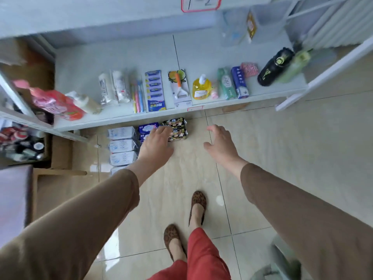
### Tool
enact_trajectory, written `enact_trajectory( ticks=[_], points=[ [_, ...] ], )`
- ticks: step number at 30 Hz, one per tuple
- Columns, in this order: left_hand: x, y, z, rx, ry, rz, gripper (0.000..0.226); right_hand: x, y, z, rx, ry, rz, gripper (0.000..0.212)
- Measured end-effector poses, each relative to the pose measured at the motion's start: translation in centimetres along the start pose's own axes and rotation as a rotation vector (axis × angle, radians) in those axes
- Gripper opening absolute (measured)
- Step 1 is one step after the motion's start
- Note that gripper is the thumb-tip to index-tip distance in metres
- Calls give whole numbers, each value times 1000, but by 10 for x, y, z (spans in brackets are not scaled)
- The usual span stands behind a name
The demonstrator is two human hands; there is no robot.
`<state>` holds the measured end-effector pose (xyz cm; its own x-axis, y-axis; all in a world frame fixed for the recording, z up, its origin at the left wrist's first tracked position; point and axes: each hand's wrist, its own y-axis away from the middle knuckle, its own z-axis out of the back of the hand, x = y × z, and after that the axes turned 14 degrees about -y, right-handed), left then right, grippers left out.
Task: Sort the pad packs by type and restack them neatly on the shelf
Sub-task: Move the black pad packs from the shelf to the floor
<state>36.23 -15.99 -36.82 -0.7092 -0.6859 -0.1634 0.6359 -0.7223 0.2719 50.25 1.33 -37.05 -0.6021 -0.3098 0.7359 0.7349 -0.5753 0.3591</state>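
Pad packs lie on the floor [262,150] below the shelf [125,118]: white packs [122,145] in a column, blue packs [148,127] beside them, black packs [175,129] at the right. My left hand [156,141] hovers released over the blue and black packs; my right hand [221,143] hangs open, empty. Advice: grip one type at a time, both hands, edges squared.

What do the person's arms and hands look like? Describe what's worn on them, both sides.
Both arms wear long, loose sleeves in a plain tan-brown fabric, with no pattern or markings visible. The left sleeve and right sleeve each end above the wrist, leaving the forearm's end bare. The left hand and right hand are bare: no gloves, and no rings or watch that I can make out.
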Motion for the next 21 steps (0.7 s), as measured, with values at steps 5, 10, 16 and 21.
enact_trajectory(
  ticks=[5,10,16,21],
  points=[
    [-30,26,127,-147,5,-60,58,98,38,87,-56,3,101,49],
    [-55,13,226,-303,19,-73,58,176,32,159,-117,22,248,47],
    [-73,-51,303,-410,12,-23,57,231,-27,231,-103,13,390,47],
    [-80,-104,342,-434,11,73,57,256,-88,281,-43,31,440,48]
  ],
)
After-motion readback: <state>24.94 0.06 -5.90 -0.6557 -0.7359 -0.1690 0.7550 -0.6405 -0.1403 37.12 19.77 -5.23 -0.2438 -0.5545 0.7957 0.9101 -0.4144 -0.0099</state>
